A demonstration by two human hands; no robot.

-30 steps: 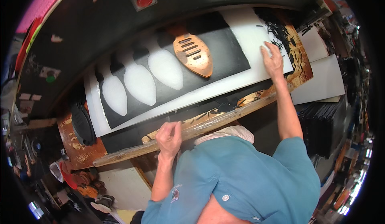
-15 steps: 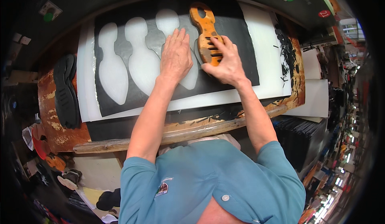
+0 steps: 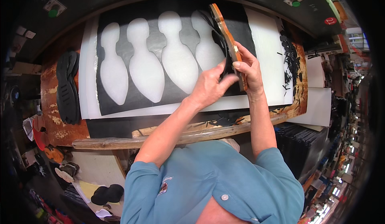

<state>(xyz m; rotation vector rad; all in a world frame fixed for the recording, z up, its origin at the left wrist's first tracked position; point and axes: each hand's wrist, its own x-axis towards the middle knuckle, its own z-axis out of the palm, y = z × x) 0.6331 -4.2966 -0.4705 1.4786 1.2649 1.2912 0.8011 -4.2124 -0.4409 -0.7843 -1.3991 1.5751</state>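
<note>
My right hand point(image 3: 249, 72) grips an orange, sole-shaped cutting die point(image 3: 225, 31), raised and tilted on its edge over the right part of a black sheet point(image 3: 148, 40). A thin black cut-out piece point(image 3: 227, 63) hangs at the die's left side, partly peeled from it. My left hand point(image 3: 209, 85) has its fingers closed around that piece's near part, the thumb blurred. Several sole-shaped holes in the sheet show the white board point(image 3: 268, 55) beneath. The rightmost hole point(image 3: 208, 51) is partly covered by the black piece and the die.
Black cut soles point(image 3: 68, 89) lie stacked at the table's left end. Thin black scraps point(image 3: 289, 59) are heaped at the right end. A dark machine beam with two green buttons point(image 3: 296, 3) spans the far side. A wooden rail point(image 3: 192, 136) runs along the front edge.
My right hand has lifted the die off the sheet and turned it on edge, uncovering another hole. My left hand has left the sheet and moved right to the black piece.
</note>
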